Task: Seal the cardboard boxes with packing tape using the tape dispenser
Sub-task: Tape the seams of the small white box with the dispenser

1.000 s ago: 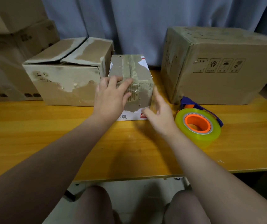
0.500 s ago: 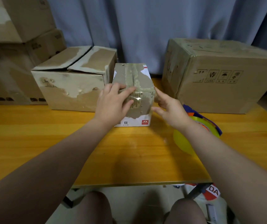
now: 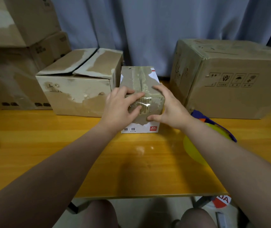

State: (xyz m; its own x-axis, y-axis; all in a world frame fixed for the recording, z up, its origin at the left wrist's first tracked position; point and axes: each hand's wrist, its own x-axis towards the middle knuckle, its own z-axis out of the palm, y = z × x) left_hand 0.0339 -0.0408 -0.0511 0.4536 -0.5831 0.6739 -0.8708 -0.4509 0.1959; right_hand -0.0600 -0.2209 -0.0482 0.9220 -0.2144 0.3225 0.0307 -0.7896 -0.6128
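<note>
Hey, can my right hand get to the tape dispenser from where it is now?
Probably yes. The tape dispenser lies on the table close beside the right hand, partly under that forearm, nothing between them. The hand must first let go of the small box.

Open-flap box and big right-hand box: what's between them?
Head view: the small taped box stands between them, held by the left hand and right hand.

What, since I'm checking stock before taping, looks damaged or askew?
The left cardboard box has its top flaps lifted and unsealed, with facing paper torn off in pale patches. The small box has torn facing too, showing corrugation at its front.
</note>
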